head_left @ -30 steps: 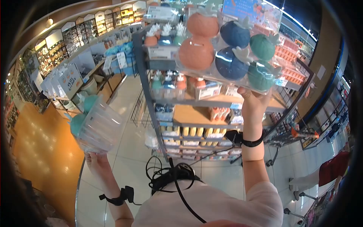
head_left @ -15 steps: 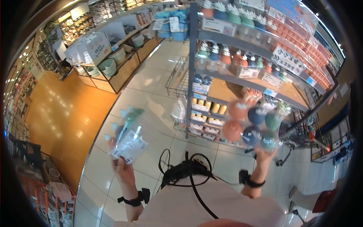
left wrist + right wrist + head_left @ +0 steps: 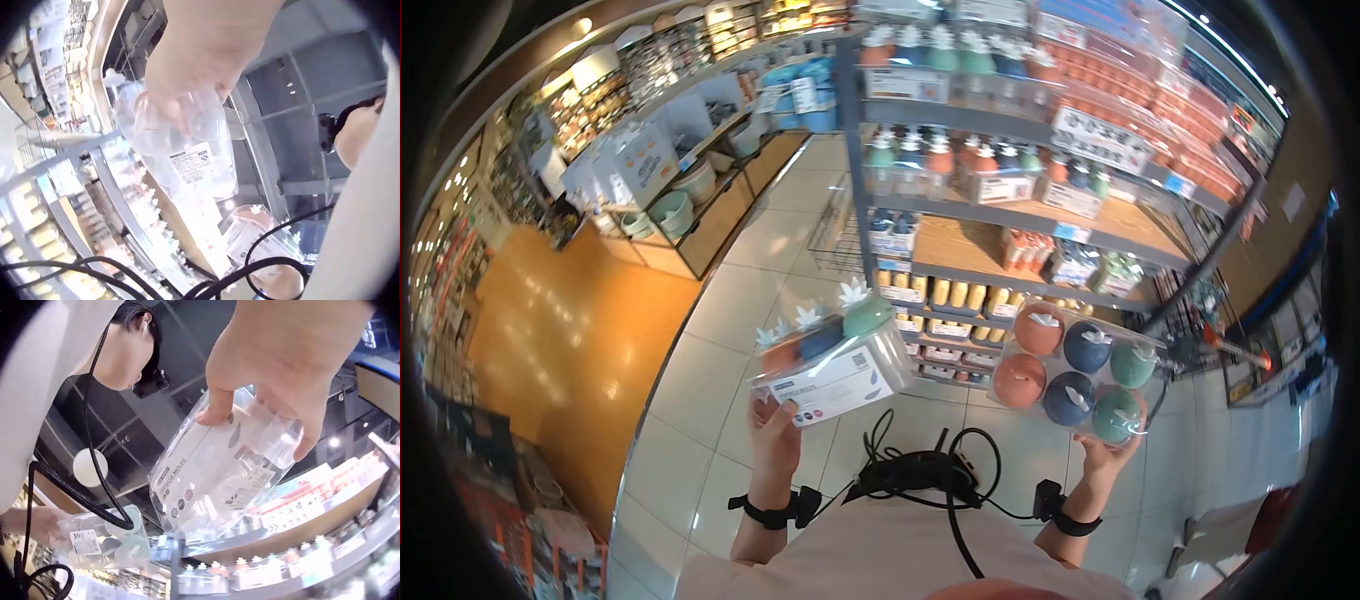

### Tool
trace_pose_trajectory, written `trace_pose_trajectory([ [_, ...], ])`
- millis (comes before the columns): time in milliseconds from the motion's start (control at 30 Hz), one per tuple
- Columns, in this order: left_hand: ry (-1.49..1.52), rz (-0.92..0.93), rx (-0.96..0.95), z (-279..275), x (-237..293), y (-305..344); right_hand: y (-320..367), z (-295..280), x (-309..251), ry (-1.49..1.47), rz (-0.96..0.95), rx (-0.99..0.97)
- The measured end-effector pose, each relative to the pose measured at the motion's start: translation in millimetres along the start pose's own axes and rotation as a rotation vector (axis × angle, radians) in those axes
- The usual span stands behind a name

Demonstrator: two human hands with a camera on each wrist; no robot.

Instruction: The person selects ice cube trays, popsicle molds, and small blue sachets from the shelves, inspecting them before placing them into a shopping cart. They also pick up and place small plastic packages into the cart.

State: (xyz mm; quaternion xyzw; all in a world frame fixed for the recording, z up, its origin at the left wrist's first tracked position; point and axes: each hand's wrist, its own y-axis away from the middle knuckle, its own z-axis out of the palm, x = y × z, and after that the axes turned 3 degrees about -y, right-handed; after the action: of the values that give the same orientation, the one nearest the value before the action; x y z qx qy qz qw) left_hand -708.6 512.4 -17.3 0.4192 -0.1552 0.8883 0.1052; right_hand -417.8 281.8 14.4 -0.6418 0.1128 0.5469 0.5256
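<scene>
From the head view, I see my left hand (image 3: pixel 776 440) gripping the lower left corner of a clear pack (image 3: pixel 825 388), thumb over its card; the pack's long axis runs from there up and right, away from the fingers, towards the near foot of the shelf rack (image 3: pixel 990 212). My right hand (image 3: pixel 1107 455) grips the six-piece pack (image 3: pixel 1070 375) from beneath its lower right corner, so it extends up and left from those fingers, coloured tops facing me, across the rack's lower right shelves. The two packs are apart, near ends facing, and I judge the right hand nearer the rack's right edge. In the left wrist view, the left fingers curl over clear cups, with a barcode label just beyond. In the right wrist view, the right thumb presses the printed face while the other fingers wrap the cup side, the left pack well apart from it
</scene>
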Motion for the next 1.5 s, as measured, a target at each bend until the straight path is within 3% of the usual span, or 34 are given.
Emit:
trace_pose_trajectory([
  [233, -0.111, -0.255, -0.268, 98.4, -73.8, 42.1, 79.7, -150.5, -83.9, 0.408, 0.098, 0.278],
  [333, -0.117, -0.345, -0.397, 161.8, -116.6, 77.2, 121.3, -214.2, -123.3, 0.599, 0.055, 0.431],
  [433, -0.137, -0.425, -0.454, 222.2, -160.7, 121.8, 173.2, -263.6, -154.5, 0.525, 0.141, 0.714],
  [467, -0.086, -0.512, -0.478, 219.5, -187.5, 119.6, 186.7, -277.2, -160.7, 0.642, 0.084, 0.711],
  [633, -0.030, -0.644, -0.513, 318.7, -251.4, 175.3, 238.2, -327.8, -201.2, 0.620, 0.031, 1.012],
  [800, -0.002, -0.622, -0.733, 409.1, -291.6, 199.4, 242.1, -366.3, -205.4, 0.693, -0.061, 1.140],
  [1033, 0.021, -0.650, -0.766, 497.7, -374.9, 201.4, 204.1, -439.5, -158.8, 0.729, 0.009, 1.262],
  [1267, 0.074, -0.507, -0.764, 620.4, -454.5, 176.7, 76.4, -545.7, -132.9, 0.848, 0.256, 1.151],
  [1400, 0.132, -0.433, -0.646, 685.7, -484.0, 163.6, 24.1, -613.9, -106.5, 0.997, 0.270, 1.064],
  [1500, 0.089, -0.371, -0.627, 711.7, -495.4, 155.1, -4.1, -660.5, -91.2, 0.871, 0.242, 1.077],
])
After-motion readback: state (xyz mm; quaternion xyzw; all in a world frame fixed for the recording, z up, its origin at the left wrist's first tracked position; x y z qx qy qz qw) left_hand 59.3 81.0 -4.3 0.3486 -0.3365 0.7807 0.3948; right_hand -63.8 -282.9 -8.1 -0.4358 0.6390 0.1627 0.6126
